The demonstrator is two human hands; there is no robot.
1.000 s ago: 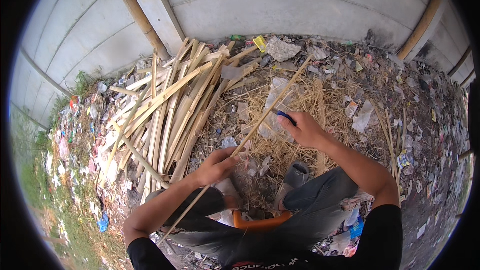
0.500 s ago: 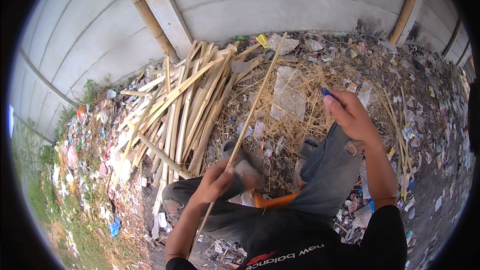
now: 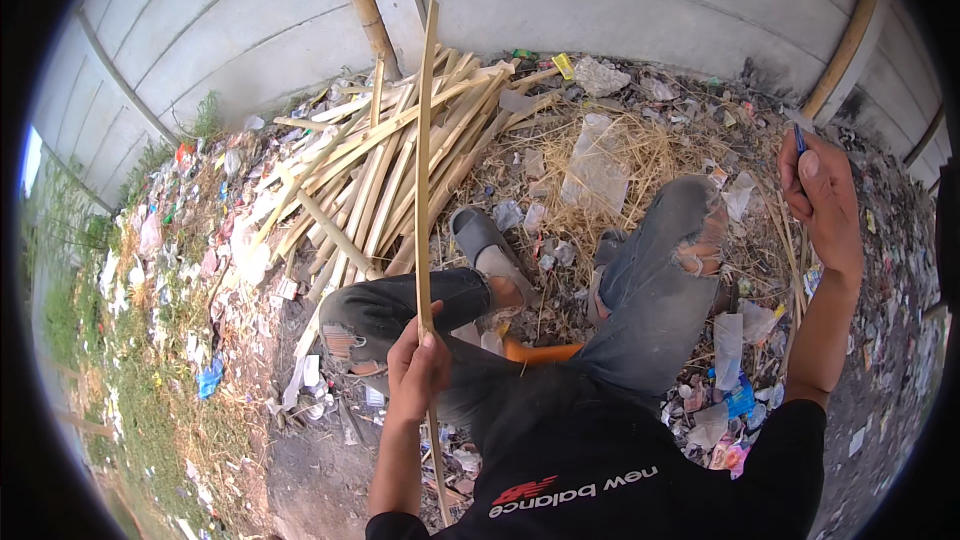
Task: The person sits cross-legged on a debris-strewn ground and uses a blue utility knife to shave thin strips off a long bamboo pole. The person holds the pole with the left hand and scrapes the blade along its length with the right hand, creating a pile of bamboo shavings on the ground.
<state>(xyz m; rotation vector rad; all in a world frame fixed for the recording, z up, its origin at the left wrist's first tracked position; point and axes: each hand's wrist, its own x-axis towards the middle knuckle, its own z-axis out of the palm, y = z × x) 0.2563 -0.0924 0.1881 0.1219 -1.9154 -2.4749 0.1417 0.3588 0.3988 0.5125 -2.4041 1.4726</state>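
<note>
A long, thin bamboo strip (image 3: 424, 160) stands nearly upright in front of me, its top reaching up over the wall and its lower end passing beside my body. My left hand (image 3: 417, 370) is closed around its lower part, thumb on the strip. Out to the right and raised, my right hand (image 3: 828, 200) is wrapped round a small blue-handled knife (image 3: 800, 139); most of the handle is hidden in the fist. It is well apart from the strip. Beyond my left knee lies a loose pile of split bamboo strips (image 3: 400, 165).
Pale straw-like shavings (image 3: 640, 155) and a clear plastic sheet (image 3: 597, 165) lie beyond my feet. Litter covers the ground around my bent legs. An orange seat edge (image 3: 540, 351) shows beneath me. A grey panel wall (image 3: 620, 25) with bamboo poles (image 3: 365, 0) closes off the far side.
The strip has swung from a slant to nearly upright, its wider face now showing. My right hand has moved outward to the right with the knife. My right knee has risen.
</note>
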